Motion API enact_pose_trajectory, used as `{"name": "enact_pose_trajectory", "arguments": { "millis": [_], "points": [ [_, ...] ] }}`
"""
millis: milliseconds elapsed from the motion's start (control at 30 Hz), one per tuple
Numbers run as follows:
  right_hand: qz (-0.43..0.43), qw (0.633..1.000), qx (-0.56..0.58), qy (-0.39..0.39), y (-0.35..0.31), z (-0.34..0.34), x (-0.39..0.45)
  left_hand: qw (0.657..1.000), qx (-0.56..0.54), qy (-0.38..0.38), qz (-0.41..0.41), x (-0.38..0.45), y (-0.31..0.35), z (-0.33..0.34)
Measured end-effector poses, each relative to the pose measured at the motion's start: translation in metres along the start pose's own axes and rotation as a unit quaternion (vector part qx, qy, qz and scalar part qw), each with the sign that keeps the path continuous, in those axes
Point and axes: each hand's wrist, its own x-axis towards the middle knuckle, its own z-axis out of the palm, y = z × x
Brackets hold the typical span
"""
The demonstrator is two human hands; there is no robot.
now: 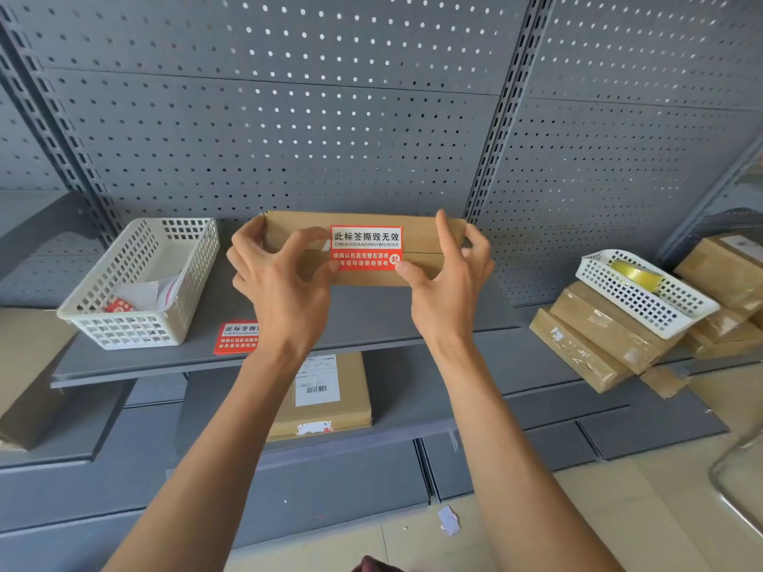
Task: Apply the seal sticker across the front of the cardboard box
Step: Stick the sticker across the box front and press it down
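Note:
A flat brown cardboard box (421, 237) is held up over the grey shelf (371, 319), its front towards me. A red and white seal sticker (365, 246) lies across the front seam at the middle. My left hand (280, 278) grips the box's left end, its thumb pressing the sticker's lower left corner. My right hand (450, 282) grips the right end, its thumb on the sticker's lower right corner.
A white basket (140, 282) with papers stands at the shelf's left, with a stack of red stickers (237, 338) beside it. At the right, taped boxes (598, 344) carry a white basket (644, 293) holding tape. A labelled box (326, 394) lies on the lower shelf.

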Motion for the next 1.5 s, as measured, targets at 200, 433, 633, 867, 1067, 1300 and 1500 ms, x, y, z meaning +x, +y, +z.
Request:
{"name": "enact_pose_trajectory", "arguments": {
  "millis": [200, 433, 633, 867, 1067, 1300, 1500],
  "points": [
    [0.03, 0.997, 0.064, 0.037, -0.01, -0.008, -0.008, 1.0, -0.026, -0.003, -0.003, -0.007, -0.003, -0.008],
    [0.027, 0.996, 0.052, 0.066, -0.021, -0.001, -0.016, 0.997, -0.043, 0.031, -0.048, -0.014, 0.006, -0.009],
    [0.042, 0.996, 0.048, 0.065, -0.02, -0.005, -0.024, 0.997, -0.055, 0.048, -0.04, -0.023, 0.004, -0.01],
    [0.052, 0.994, 0.054, 0.073, -0.02, -0.008, -0.032, 0.995, -0.068, 0.057, -0.044, -0.031, 0.005, -0.013],
    [0.096, 0.985, 0.083, 0.113, -0.032, -0.01, -0.035, 0.987, -0.102, 0.098, -0.075, -0.031, 0.007, -0.013],
    [0.119, 0.983, 0.033, 0.139, -0.04, 0.004, -0.047, 0.979, -0.097, 0.144, -0.11, -0.036, 0.004, -0.006],
    [0.108, 0.983, 0.054, 0.137, -0.034, 0.005, -0.053, 0.977, -0.108, 0.148, -0.106, -0.041, -0.003, -0.008]
  ]
}}
